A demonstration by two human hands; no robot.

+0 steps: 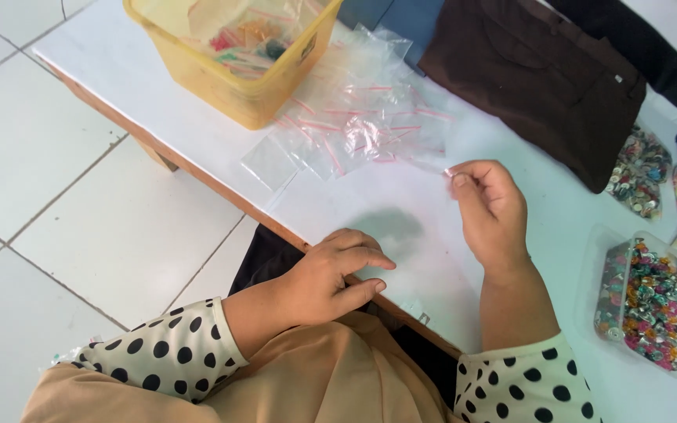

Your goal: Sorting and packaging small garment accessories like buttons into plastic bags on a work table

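Right hand (489, 205) grip on small, clear, red-striped zip bag (432, 162).

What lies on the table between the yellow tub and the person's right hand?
A loose heap of small clear zip bags with red seal strips lies between the yellow tub and the right hand, seen in the head view.

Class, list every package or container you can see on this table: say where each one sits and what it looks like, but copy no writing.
Yellow tub: top left of the table, rectangular, translucent, holding small bags.
Pile of small clear bags: beside the tub, flat, with pink-red seal strips.
Clear tray: right edge of the table, rectangular, full of small multicoloured pieces.
No labels, signs or screens show.
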